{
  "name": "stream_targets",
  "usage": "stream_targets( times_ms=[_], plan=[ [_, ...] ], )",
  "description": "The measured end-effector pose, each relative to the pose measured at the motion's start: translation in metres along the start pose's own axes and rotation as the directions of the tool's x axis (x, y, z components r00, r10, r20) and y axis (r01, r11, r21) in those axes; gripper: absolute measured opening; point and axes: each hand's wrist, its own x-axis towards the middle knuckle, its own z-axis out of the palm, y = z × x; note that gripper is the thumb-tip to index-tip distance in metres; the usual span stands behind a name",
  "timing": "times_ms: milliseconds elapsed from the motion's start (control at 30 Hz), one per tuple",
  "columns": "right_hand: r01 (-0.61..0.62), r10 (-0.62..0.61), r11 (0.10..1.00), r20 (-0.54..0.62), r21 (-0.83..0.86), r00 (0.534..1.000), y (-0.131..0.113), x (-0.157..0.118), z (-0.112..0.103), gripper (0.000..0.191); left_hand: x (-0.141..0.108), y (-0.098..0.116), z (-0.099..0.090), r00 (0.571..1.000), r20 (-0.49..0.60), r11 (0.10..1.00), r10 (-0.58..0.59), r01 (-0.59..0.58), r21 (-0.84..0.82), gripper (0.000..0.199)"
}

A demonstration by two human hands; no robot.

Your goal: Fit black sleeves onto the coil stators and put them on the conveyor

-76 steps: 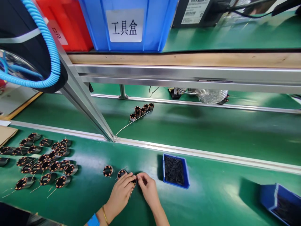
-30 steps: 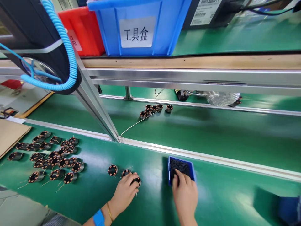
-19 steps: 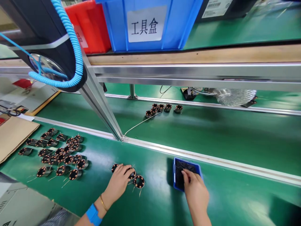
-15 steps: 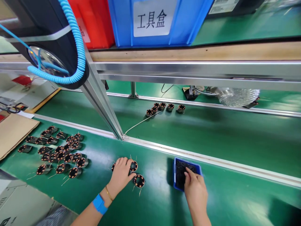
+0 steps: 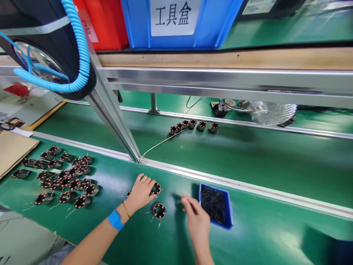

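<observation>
My left hand (image 5: 142, 195) is curled over a copper-wound motor stator (image 5: 156, 188), fingers and thumb closed about it. Part of another stator shows beyond the far side of this hand. Just below its thumb, a loose stator (image 5: 159, 211) lies with its thin wire leads out on the bench. My right hand (image 5: 197, 221) is in the air between that stator and a small blue tray (image 5: 229, 217), thumb and forefinger pinched. Whatever the pinch may hold is too small and blurred to make out. Thin black pieces (image 5: 213, 204) fill the tray.
Many stators (image 5: 66, 180) stand in a group at the left, by a cardboard sheet (image 5: 16, 151). Several more (image 5: 193, 124) sit on the rear surface. A metal post (image 5: 116, 129) and cross rail (image 5: 206, 81) stand ahead, with blue (image 5: 179, 40) and red bins above.
My right hand has left the blue tray and moved left towards the stators, still pinched. My left hand stays on its stator. The view has shifted slightly, and the tray looks turned a little.
</observation>
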Motion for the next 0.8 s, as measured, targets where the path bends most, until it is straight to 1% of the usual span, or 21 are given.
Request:
stream_targets(
  times_ms=[33, 67, 100, 133, 200, 300, 400, 567, 733, 800],
  plan=[
    [-0.073, 0.071, 0.997, 0.045, 0.034, 0.996, 0.006, -0.001, 0.014, 0.072, 0.001, 0.008, 0.002, 0.998, -0.015, 0.998, -0.062, 0.062, -0.016, 0.048],
    [-0.123, 0.119, 0.991, 0.062, 0.060, 0.991, 0.013, 0.000, 0.027, 0.077, 0.001, 0.015, 0.005, 0.994, -0.025, 0.994, -0.106, 0.105, -0.030, 0.045],
    [-0.141, 0.136, 0.988, 0.070, 0.071, 0.988, 0.020, 0.003, 0.038, 0.081, 0.002, 0.022, 0.007, 0.990, -0.029, 0.990, -0.135, 0.133, -0.041, 0.043],
    [-0.141, 0.136, 0.987, 0.074, 0.071, 0.988, 0.027, 0.006, 0.046, 0.082, 0.002, 0.028, 0.009, 0.987, -0.027, 0.986, -0.157, 0.155, -0.053, 0.042],
    [-0.105, 0.101, 0.993, 0.088, 0.051, 0.991, 0.038, 0.015, 0.056, 0.081, 0.004, 0.037, 0.011, 0.982, -0.012, 0.980, -0.186, 0.185, -0.076, 0.042],
    [-0.036, 0.036, 0.999, 0.106, 0.006, 0.994, 0.045, 0.022, 0.059, 0.076, 0.004, 0.044, 0.013, 0.977, 0.022, 0.972, -0.212, 0.214, -0.102, 0.041],
    [0.009, -0.006, 1.000, 0.106, -0.029, 0.994, 0.043, 0.023, 0.055, 0.074, 0.003, 0.045, 0.013, 0.970, 0.048, 0.963, -0.239, 0.243, -0.119, 0.039],
    [0.055, -0.050, 0.996, 0.072, -0.073, 0.996, 0.040, 0.022, 0.053, 0.073, 0.001, 0.045, 0.012, 0.964, 0.059, 0.954, -0.257, 0.263, -0.142, 0.036],
    [0.142, -0.127, 0.978, 0.103, -0.151, 0.987, 0.041, 0.022, 0.055, 0.065, 0.001, 0.047, 0.012, 0.960, 0.076, 0.950, -0.268, 0.277, -0.146, 0.038],
    [0.170, -0.159, 0.969, 0.073, -0.180, 0.985, 0.042, 0.021, 0.053, 0.065, 0.001, 0.047, 0.012, 0.959, 0.082, 0.948, -0.271, 0.280, -0.151, 0.038]
  ],
)
